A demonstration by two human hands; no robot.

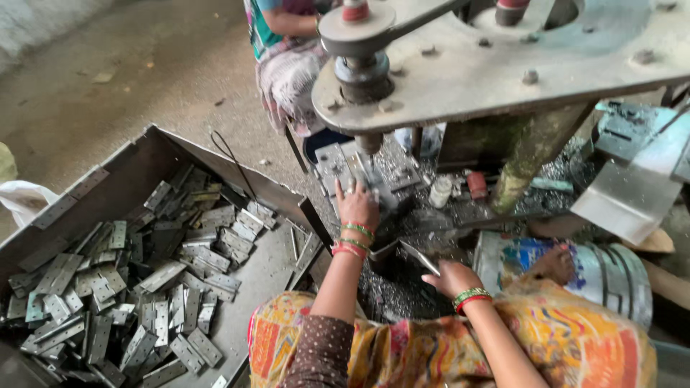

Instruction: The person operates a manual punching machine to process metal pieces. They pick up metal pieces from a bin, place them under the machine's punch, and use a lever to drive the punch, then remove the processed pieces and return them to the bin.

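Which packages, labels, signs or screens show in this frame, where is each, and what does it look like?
Printed tin drum: lying on its side at right, beside the right hand; ribbed silver metal with a blue, yellow and red label.
Small bottle: upright on the press bed, right of the left hand; whitish cylinder.
Small red container: next to the bottle; red, cylindrical.
White bag: left edge, outside the metal bin of hinges.
No signs or screens.

The left hand (356, 205) stretches forward, palm down, fingers spread; the right hand (453, 276) hangs lower, fingers curled.
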